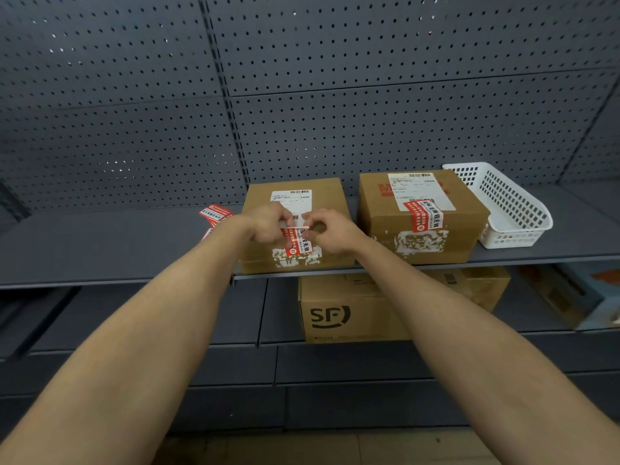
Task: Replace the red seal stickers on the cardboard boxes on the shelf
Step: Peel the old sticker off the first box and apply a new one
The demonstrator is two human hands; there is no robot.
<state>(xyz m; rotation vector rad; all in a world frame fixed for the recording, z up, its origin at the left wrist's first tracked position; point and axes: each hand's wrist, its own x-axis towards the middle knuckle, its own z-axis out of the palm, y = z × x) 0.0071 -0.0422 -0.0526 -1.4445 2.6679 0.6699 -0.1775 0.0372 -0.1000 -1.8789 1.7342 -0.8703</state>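
Two cardboard boxes stand on the grey shelf (100, 243). The left box (330, 199) carries a red seal sticker (298, 245) over its front top edge. My left hand (268, 223) and my right hand (330, 231) both pinch the upper end of this sticker, which is lifted off the box top with its white underside showing. The right box (469, 216) has its own red seal sticker (424, 214) stuck flat across the top edge. Loose red stickers (214, 214) lie on the shelf left of the left box, partly behind my left forearm.
A white plastic basket (516, 209) sits at the right of the boxes. Below the shelf stands a larger SF-marked carton (352, 313) with more boxes to its right. A perforated grey back panel (302, 95) rises behind the shelf.
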